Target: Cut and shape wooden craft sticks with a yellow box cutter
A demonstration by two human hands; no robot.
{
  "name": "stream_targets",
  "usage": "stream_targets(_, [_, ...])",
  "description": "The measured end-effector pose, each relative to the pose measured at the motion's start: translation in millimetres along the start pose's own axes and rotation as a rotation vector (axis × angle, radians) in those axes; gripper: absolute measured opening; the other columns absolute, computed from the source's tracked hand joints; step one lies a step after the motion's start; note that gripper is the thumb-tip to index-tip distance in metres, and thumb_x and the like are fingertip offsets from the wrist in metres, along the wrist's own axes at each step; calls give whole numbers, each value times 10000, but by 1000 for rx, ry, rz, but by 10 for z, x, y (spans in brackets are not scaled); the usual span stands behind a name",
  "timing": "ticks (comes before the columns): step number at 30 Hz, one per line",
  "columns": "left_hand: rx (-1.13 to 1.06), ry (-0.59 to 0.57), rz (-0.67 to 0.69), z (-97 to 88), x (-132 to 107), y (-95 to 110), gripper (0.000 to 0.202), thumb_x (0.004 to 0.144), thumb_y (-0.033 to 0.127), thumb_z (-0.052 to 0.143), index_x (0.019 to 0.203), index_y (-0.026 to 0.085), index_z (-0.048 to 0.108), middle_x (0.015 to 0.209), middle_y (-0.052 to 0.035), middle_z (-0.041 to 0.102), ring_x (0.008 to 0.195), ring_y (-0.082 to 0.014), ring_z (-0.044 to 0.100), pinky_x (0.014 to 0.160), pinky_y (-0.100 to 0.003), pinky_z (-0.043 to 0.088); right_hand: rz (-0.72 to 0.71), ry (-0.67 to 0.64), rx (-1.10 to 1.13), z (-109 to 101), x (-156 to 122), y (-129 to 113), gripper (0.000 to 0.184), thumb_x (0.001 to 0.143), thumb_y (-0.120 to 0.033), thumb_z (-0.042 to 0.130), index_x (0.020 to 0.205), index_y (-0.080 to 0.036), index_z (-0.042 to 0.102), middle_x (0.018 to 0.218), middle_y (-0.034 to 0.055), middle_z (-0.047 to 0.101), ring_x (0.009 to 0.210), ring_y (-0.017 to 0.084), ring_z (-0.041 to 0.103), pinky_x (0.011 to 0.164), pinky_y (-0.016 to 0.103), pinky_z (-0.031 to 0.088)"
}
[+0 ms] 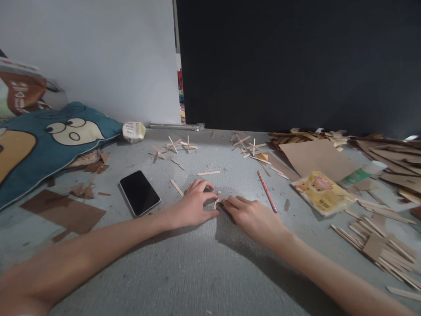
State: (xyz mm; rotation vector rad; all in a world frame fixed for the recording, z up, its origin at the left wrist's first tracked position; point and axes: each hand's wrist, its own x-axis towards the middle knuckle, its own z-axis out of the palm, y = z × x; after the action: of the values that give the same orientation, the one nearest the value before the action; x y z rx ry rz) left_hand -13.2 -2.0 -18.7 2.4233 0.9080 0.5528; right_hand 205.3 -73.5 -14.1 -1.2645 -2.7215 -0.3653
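A short wooden craft stick (pixel 216 200) stands or lies at a slant on the grey table between my two hands. My left hand (pixel 196 205) curves around it, with forefinger and thumb at its two ends. My right hand (pixel 245 211) rests on the table just to the right, its fingers pressed together on a small dark-tipped thing that points at the stick. Most of that thing is hidden under the fingers. Past my hands lie a loose craft stick (pixel 208 173) and another stick (pixel 176 188). To the right is a pink patterned pencil (pixel 267 191).
A phone (pixel 140 193) lies left, near brown cardboard (pixel 62 211) and a blue cushion (pixel 62 131). Crossed-stick pieces (pixel 176 145) stand at the back. Right are a yellow packet (pixel 322 192), a glue stick (pixel 363 173) and piled sticks (pixel 378 245). A dark panel (pixel 296 66) rises behind.
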Motion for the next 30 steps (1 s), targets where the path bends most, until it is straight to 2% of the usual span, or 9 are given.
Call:
stream_targets(6, [9,-44,-14,-28,35,-21,331,821,367,827,1133,264,783,1281,-99,581,1332,-330,459,1145,-536,396,-14,-37,-4,-20,13,8,317,872,48,553,1118,-128,646,1007,59,694,716,154,662,530,286,416])
stream_targets(11, [40,-78,34,-65,80,-78,338,792,364,867,1110,275,795,1260,-89,600,1305,-332,480,1137,-537,386,-37,-80,-31,-66,39,3,353,841,70,540,1113,-118,663,1028,78,687,683,157,654,529,305,416])
stream_targets(16, [122,3,31,-27,40,-10,337,789,430,868,1064,244,806,1249,-109,610,1312,-348,475,1102,-530,397,-9,-138,-33,-83,69,-25,310,853,46,581,1077,-142,681,1001,64,672,660,156,651,527,311,392])
stream_targets(19, [147,31,19,4,11,36,301,830,409,834,1063,223,795,1228,-112,623,1301,-338,487,1094,-528,398,6,-177,-25,-79,79,-43,271,887,22,575,1074,-145,679,1009,64,667,682,153,655,541,301,389])
stream_targets(23, [128,-94,-16,-54,87,-16,307,844,361,825,1131,260,787,1299,-105,611,1324,-347,474,1109,-569,368,25,-236,-26,-104,92,-60,295,901,13,550,1139,-119,664,1068,91,667,724,158,665,567,289,407])
stream_targets(25, [127,-193,0,-123,159,-52,307,844,375,825,1134,282,789,1351,-104,591,1361,-359,451,1125,-591,343,38,-258,-29,-129,99,-67,349,903,15,533,1212,-103,645,1110,106,669,742,165,675,582,289,426])
stream_targets(27, [145,-243,9,-185,216,-61,324,847,365,824,1160,290,782,1375,-104,579,1385,-372,433,1123,-611,335,53,-270,-18,-151,107,-77,391,908,14,520,1267,-102,626,1149,115,668,752,165,684,600,288,449])
stream_targets(30, [190,-243,24,-214,219,-23,293,871,315,802,1157,263,771,1311,-103,601,1330,-350,484,1103,-575,372,71,-263,10,-166,120,-105,404,909,18,510,1276,-112,621,1181,124,664,755,162,696,619,286,491])
